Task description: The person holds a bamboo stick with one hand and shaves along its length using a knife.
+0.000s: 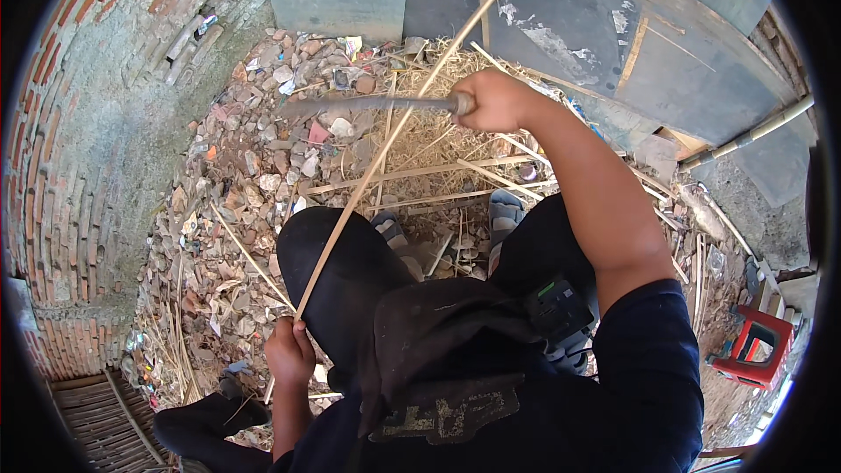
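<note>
My left hand [289, 352] is closed around the lower end of a long, thin bamboo strip [357, 193], beside my left knee. The strip slants up and to the right, past my knee, toward the grey panels. In my right hand [492, 101], the fist is wrapped round the handle of a machete [350, 104]. Its long blade points left, smeared a little by motion, and crosses the strip above its middle. Whether blade and strip touch, I cannot tell. My knees are bent and spread, with sandalled feet between them on the rubble.
Broken stones and brick bits [263, 166] cover the ground. Several loose bamboo strips [420, 175] and pale shavings [429, 136] lie ahead of my feet. A brick wall [79, 210] rises at left, grey panels [561, 26] ahead. A red plastic stool [760, 349] stands at right.
</note>
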Demonstrator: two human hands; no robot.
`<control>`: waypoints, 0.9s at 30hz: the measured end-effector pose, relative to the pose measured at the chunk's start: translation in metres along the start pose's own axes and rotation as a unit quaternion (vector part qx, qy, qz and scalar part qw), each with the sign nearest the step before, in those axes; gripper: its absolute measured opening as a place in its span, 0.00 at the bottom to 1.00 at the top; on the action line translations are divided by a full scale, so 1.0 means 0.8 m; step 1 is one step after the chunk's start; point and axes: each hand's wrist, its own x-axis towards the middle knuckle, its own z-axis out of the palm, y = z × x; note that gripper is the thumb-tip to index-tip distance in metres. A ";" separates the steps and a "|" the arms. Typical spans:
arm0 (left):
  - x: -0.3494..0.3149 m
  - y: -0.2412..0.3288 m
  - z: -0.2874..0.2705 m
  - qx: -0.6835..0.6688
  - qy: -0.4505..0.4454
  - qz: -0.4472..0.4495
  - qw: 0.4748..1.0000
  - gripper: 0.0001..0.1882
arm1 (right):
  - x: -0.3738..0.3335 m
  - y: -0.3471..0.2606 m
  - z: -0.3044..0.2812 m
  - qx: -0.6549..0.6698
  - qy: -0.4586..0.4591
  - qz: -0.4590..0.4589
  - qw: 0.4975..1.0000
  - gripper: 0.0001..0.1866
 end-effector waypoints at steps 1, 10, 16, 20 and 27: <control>-0.002 0.004 0.004 0.008 0.023 0.004 1.000 0.12 | 0.005 0.016 0.001 0.068 0.007 0.035 0.997 0.13; -0.006 0.009 -0.007 0.027 0.012 -0.017 0.999 0.11 | -0.003 0.004 0.013 0.009 0.043 0.005 0.999 0.10; -0.002 0.004 0.002 -0.015 0.009 -0.015 1.000 0.13 | 0.007 0.003 0.021 -0.006 0.041 -0.048 0.998 0.08; -0.002 0.008 0.015 -0.004 0.043 -0.031 0.999 0.13 | 0.019 0.024 0.020 0.097 0.080 0.055 0.990 0.11; -0.006 0.012 0.005 0.003 0.013 -0.054 0.998 0.14 | 0.004 -0.035 0.020 0.005 0.040 0.008 0.999 0.10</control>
